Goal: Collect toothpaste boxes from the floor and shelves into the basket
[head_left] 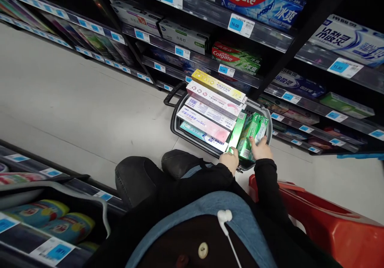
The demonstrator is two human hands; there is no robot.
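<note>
A grey shopping basket (177, 130) sits on the floor before the shelves, packed with several long toothpaste boxes (210, 112). At its near right end stand green toothpaste boxes (247, 134). My left hand (230, 161) is closed at the basket's near rim, against the bottom of one green box. My right hand (261, 149) is wrapped on the lower end of the green boxes, with fingers curled over them. Black sleeves cover both arms.
Dark shelves with Colgate boxes (237, 58) and blue price tags (240, 25) run along the back and right. A red basket (330, 224) sits at my right. More shelved goods (45, 216) lie at lower left. My knee (138, 178) is bent below the basket. The floor is pale tile.
</note>
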